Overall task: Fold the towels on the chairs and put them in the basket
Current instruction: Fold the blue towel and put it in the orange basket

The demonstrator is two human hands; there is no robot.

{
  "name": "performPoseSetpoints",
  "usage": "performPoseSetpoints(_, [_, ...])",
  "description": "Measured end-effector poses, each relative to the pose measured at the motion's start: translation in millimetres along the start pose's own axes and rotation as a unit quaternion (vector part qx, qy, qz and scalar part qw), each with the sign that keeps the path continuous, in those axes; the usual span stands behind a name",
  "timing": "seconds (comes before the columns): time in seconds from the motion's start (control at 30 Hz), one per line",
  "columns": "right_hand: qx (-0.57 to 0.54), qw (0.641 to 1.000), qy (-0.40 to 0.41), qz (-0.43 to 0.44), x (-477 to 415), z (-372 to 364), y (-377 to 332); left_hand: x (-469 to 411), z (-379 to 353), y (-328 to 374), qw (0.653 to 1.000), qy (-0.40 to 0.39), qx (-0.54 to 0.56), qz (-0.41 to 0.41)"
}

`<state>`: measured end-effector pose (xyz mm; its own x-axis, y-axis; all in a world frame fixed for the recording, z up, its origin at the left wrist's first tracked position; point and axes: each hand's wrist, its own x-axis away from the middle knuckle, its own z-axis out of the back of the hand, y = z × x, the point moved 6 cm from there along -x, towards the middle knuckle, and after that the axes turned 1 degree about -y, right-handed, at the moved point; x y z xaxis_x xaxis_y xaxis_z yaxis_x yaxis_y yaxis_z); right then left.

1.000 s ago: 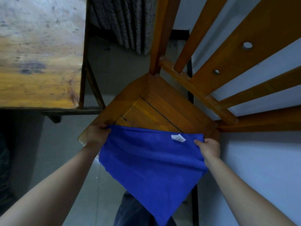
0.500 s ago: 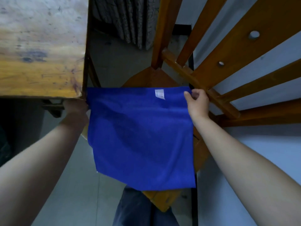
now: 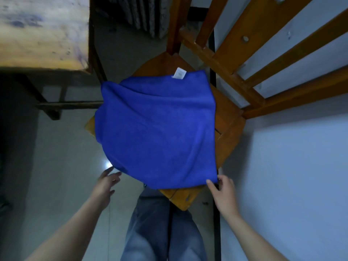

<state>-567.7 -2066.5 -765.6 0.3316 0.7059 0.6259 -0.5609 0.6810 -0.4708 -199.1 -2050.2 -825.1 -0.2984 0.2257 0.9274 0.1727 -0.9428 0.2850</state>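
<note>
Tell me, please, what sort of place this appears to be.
Probably a plain indoor room, perhaps a home or classroom: a slatted wooden chair, a worn wooden table and a pale tiled floor.

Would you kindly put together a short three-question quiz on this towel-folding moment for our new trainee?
1. True or false: the blue towel lies spread over the seat of the wooden chair.
2. Where on the towel is the white label? A) at its far edge, toward the chair back; B) at its near edge, by the hands; C) at its left edge, hanging off the seat.
3. Fill in: the ___ hand is open and holds nothing, beside the towel's near left corner.
Key: 1 true. 2 A. 3 left: the left hand is open, while the right hand is at the near right corner.
</note>
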Motion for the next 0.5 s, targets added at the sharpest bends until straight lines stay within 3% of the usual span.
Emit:
performPoseSetpoints(0.07, [-0.019, 0.999, -0.027, -0.026, 6.4, -12.6, 8.2, 2.4, -6.9, -5.3, 1.000, -0.018, -0.016, 0.000])
performPoseSetpoints(0.2, [-0.131, 0.987, 0.004, -0.091, 7.3, -10.4, 12.7, -1.4, 4.4, 2.3, 0.998, 0.053, 0.015, -0.039])
performPoseSetpoints(0.37, [-0.222, 0.969, -0.017, -0.112, 3.5, 5.5, 12.8, -14.6, -4.1, -2.3, 1.000, -0.018, 0.006, -0.001])
performPoseSetpoints(0.5, [-0.388, 0.911, -0.030, -0.137, -1.5, 20.3, 7.3, -6.7, 0.2, -4.8, 0.998, -0.015, 0.063, -0.008])
